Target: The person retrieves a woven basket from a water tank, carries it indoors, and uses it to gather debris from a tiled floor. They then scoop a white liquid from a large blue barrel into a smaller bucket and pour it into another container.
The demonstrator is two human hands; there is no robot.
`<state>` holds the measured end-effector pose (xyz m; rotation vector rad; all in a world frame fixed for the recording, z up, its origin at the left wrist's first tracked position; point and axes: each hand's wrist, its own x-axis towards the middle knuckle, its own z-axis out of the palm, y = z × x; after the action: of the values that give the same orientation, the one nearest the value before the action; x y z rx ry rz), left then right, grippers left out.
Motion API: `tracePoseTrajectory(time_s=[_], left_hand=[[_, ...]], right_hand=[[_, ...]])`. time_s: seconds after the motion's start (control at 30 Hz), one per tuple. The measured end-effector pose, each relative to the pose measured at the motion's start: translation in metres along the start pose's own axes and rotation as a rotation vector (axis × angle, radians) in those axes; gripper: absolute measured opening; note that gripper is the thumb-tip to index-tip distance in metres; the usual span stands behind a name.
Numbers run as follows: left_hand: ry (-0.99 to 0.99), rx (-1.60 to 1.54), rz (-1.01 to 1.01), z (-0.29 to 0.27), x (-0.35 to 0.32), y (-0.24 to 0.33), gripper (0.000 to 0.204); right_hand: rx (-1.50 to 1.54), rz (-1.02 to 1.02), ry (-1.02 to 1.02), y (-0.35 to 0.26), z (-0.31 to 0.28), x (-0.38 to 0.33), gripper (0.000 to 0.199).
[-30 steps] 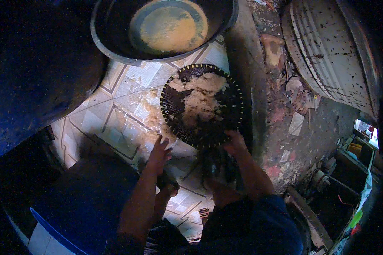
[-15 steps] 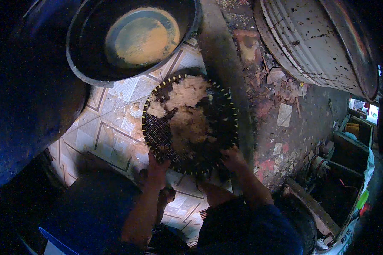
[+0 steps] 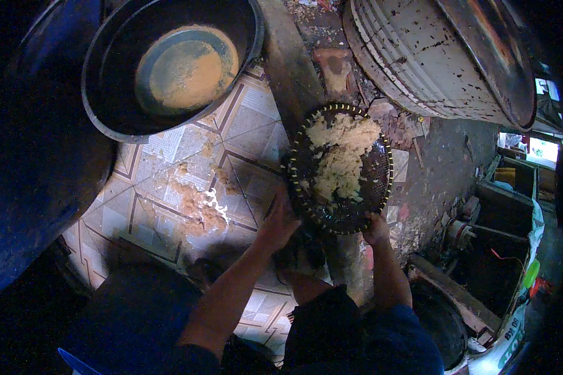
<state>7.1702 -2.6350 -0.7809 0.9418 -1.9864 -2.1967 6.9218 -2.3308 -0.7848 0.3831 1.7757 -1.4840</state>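
A round, dark woven sieve (image 3: 375,181), its rim bound with yellow stitches, is held up between my two hands. Clumps of a pale, crumbly, moist-looking stuff (image 3: 344,150) lie in it, mostly toward its far and middle parts. My left hand (image 3: 283,226) is closed at the near left of the rim; its fingertips are partly hidden. At the near right of the rim my right hand (image 3: 376,230) grips too. The sieve hangs over a concrete sill and the rubble-strewn ground beside it, and looks tilted.
A big black tub (image 3: 109,128) stands at the far left with tan powder (image 3: 191,74) in its bottom. Spilled crumbs (image 3: 200,209) lie on the patterned tiles (image 3: 147,175). A dirty white metal drum (image 3: 413,65) stands at the far right. Wooden framing (image 3: 460,300) is at the near right.
Both hands have carried the sieve rightward, off the tiles and over the sill, tilting it. The crumbs on the tiles are uncovered. The view has shifted slightly.
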Motion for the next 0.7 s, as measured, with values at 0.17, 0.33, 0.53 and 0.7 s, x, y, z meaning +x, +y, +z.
tracePoseTrajectory(time_s=[0.17, 0.33, 0.53, 0.7], left_hand=[[-0.171, -0.12, -0.209, -0.032, -0.081, -0.008, 0.091], [-0.263, 0.23, -0.441, -0.075, -0.187, 0.059, 0.079], [-0.356, 0.346, -0.614, -0.094, -0.208, 0.099, 0.076], [-0.213, 0.506, -0.278, -0.092, -0.222, 0.074, 0.077]], right_hand=[[0.116, 0.012, 0.197, -0.014, -0.001, 0.013, 0.031], [-0.663, -0.561, 0.702, -0.053, 0.082, -0.015, 0.042], [-1.105, -0.91, -0.335, -0.018, 0.27, -0.072, 0.045], [-1.315, -0.965, -0.45, 0.092, 0.373, 0.006, 0.052]])
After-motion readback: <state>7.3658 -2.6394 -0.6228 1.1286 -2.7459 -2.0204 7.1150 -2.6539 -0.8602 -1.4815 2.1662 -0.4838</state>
